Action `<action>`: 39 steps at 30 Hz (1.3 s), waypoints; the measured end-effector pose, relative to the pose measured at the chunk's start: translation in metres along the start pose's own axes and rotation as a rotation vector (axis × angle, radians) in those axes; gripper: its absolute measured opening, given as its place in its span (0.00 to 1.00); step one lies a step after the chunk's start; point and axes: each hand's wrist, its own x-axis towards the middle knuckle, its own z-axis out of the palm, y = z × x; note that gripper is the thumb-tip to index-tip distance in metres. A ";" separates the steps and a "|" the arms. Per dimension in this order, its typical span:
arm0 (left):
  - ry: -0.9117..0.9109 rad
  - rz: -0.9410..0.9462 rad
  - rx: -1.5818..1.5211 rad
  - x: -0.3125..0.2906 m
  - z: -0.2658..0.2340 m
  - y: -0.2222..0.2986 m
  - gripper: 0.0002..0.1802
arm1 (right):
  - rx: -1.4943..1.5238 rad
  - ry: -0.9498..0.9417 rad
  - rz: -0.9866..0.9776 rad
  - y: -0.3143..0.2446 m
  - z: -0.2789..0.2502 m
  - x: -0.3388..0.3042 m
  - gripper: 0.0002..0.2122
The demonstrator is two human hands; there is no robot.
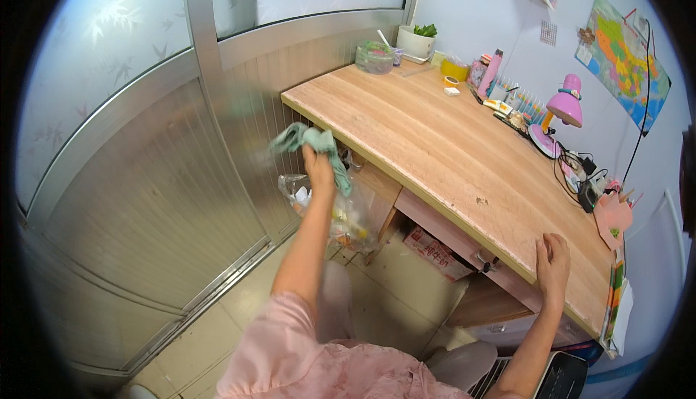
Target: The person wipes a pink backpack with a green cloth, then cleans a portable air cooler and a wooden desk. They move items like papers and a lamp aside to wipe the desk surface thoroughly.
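Observation:
A green cloth hangs from my left hand, whose fingers are closed round it. That hand is off the desk's left front edge, above a clear plastic bag with mixed bits inside. The cloth's left end is smeared by motion. My right hand is by the front edge of the wooden desk, toward its right end. Its fingers are loosely bent and apart, with nothing in them.
Along the wall stand a potted plant, a clear round tub, yellow tape, a pink lamp, tangled cables and a pink holder. A printed carton lies under the desk. Sliding panels close off the left.

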 end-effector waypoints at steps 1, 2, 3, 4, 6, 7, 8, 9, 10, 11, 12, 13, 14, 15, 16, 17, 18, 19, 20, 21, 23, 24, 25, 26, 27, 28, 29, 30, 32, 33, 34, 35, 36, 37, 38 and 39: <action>-0.194 -0.014 -0.049 0.028 0.000 -0.006 0.28 | -0.004 0.005 -0.006 0.000 0.001 0.000 0.14; -0.079 -0.147 0.205 0.036 0.011 -0.013 0.28 | -0.007 0.007 0.003 0.001 0.001 0.000 0.14; 0.008 0.089 0.379 0.062 -0.003 -0.032 0.28 | 0.024 0.006 -0.011 -0.006 0.006 0.003 0.14; 0.107 0.327 0.565 0.088 -0.028 -0.044 0.28 | 0.064 -0.007 -0.027 -0.016 0.015 0.006 0.14; -0.022 -0.148 0.124 0.067 -0.012 -0.047 0.27 | 0.029 -0.014 0.007 -0.003 0.005 0.001 0.14; 0.031 -0.353 0.207 0.067 -0.019 -0.056 0.22 | 0.030 -0.012 0.012 -0.001 0.000 0.001 0.14; 0.006 -0.205 0.013 0.042 -0.002 -0.049 0.18 | 0.008 0.005 0.016 0.002 -0.003 0.002 0.14; 0.040 -0.087 -0.002 0.057 -0.023 -0.051 0.17 | 0.027 0.006 -0.006 -0.007 0.001 0.002 0.14; 0.074 0.034 -0.015 0.072 -0.045 -0.050 0.16 | 0.047 0.008 -0.029 -0.015 0.005 0.004 0.14; 0.060 0.040 -0.028 0.042 -0.042 -0.055 0.17 | 0.034 -0.007 -0.011 -0.008 0.004 0.000 0.14; 0.042 0.046 -0.046 -0.004 -0.025 -0.033 0.18 | 0.020 -0.014 0.009 0.000 0.000 -0.002 0.14; 0.030 0.090 -0.067 -0.038 -0.013 -0.003 0.19 | 0.036 -0.009 0.009 0.001 0.000 0.000 0.14; -0.024 0.198 0.083 -0.067 -0.015 0.004 0.20 | 0.046 -0.004 0.023 -0.001 -0.001 0.001 0.14; -0.072 0.308 0.242 -0.100 -0.023 0.012 0.22 | 0.065 -0.006 0.034 -0.005 -0.001 0.001 0.14; -0.143 0.009 -0.089 -0.140 -0.020 0.016 0.24 | 0.081 -0.009 0.047 -0.006 0.001 0.000 0.14; -0.267 0.241 0.151 -0.170 -0.024 0.001 0.25 | 0.088 -0.012 0.038 -0.009 0.002 0.001 0.14; -0.390 0.464 0.394 -0.195 -0.029 -0.018 0.26 | 0.092 -0.018 0.032 -0.010 0.003 0.001 0.14; -0.425 0.404 0.522 -0.215 -0.031 -0.036 0.24 | 0.093 -0.017 0.026 -0.010 0.003 0.002 0.14; -0.468 0.347 0.638 -0.221 -0.030 -0.056 0.23 | 0.100 -0.012 0.022 -0.006 0.003 0.003 0.14; -0.391 0.334 0.696 -0.210 -0.034 -0.083 0.25 | 0.114 -0.008 0.015 -0.003 0.004 0.003 0.14; -0.214 0.295 0.816 -0.184 -0.042 -0.131 0.28 | 0.126 -0.019 -0.010 -0.004 0.008 0.003 0.14; -0.095 0.056 0.798 -0.190 -0.012 -0.104 0.28 | 0.090 -0.012 0.008 0.008 0.005 0.000 0.14; -0.002 -0.021 0.805 -0.178 -0.005 -0.093 0.28 | 0.078 -0.007 0.010 0.010 0.002 0.000 0.14; 0.090 -0.101 0.805 -0.165 0.002 -0.084 0.28 | 0.071 -0.002 0.019 0.011 0.000 0.000 0.14; 0.154 -0.023 0.807 -0.136 -0.017 -0.102 0.28 | 0.082 -0.001 0.015 0.005 0.001 0.002 0.14; 0.220 0.055 0.812 -0.106 -0.037 -0.120 0.28 | 0.092 -0.005 0.015 0.000 0.003 0.002 0.14; 0.278 0.129 0.798 -0.080 -0.052 -0.129 0.28 | 0.099 -0.009 0.015 -0.003 0.004 0.001 0.14; 0.199 0.097 0.652 -0.055 -0.059 -0.132 0.28 | 0.107 -0.015 0.014 -0.005 0.005 0.002 0.14; 0.070 0.082 0.506 -0.034 -0.064 -0.133 0.28 | 0.098 -0.032 0.012 -0.008 0.006 0.004 0.14; 0.019 0.099 0.502 -0.037 -0.064 -0.131 0.28 | 0.081 -0.042 0.011 -0.009 0.004 0.004 0.14; -0.016 0.162 0.631 -0.062 -0.041 -0.121 0.28 | 0.048 -0.047 0.020 -0.005 0.002 0.002 0.14; -0.038 0.242 0.759 -0.080 -0.025 -0.113 0.27 | 0.048 -0.046 0.029 -0.004 0.002 0.001 0.15; -0.074 0.295 0.822 -0.101 -0.024 -0.117 0.27 | 0.057 -0.044 0.031 -0.007 0.002 0.002 0.15; -0.115 0.343 0.881 -0.127 -0.027 -0.125 0.27 | 0.060 -0.041 0.035 -0.008 0.002 0.002 0.15; -0.132 0.299 0.871 -0.145 -0.031 -0.130 0.28 | 0.088 -0.045 0.063 -0.013 0.002 0.003 0.15; -0.151 0.249 0.855 -0.163 -0.033 -0.135 0.29 | 0.107 -0.049 0.093 -0.018 0.000 0.002 0.15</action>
